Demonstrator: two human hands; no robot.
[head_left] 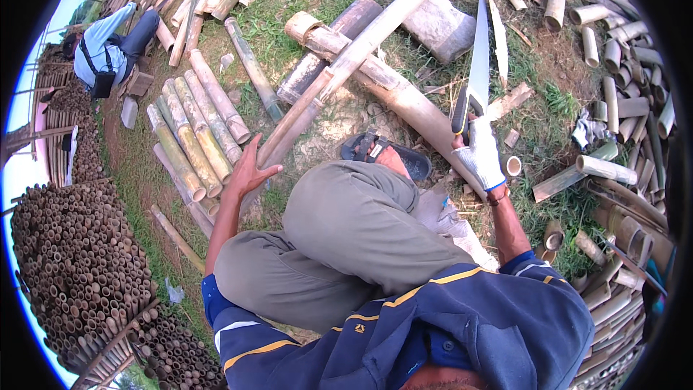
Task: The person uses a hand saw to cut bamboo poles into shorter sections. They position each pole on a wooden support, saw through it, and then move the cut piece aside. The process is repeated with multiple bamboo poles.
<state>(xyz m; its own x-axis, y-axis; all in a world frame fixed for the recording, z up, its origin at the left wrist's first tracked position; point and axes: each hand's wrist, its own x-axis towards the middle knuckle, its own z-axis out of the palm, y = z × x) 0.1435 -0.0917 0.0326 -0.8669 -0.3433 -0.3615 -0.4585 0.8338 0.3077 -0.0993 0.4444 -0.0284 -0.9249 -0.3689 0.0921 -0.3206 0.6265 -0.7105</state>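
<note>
My right hand, in a white knitted glove, is closed round the handle of a handsaw. The saw's handle is black and yellow, and its blade points away from me, up off the hand. My bare left hand has its thumb and fingers apart beside the near end of a long bamboo pole; whether it touches the pole I cannot tell. That pole lies slantwise across a thicker bamboo log. Several cut bamboo lengths lie side by side to the left of my left hand.
A grey stone block and a dark bamboo log lie beyond the crossing. Bamboo offcuts are heaped on the right. A large stack of bamboo stands at left. Another person in light blue bends over at far left.
</note>
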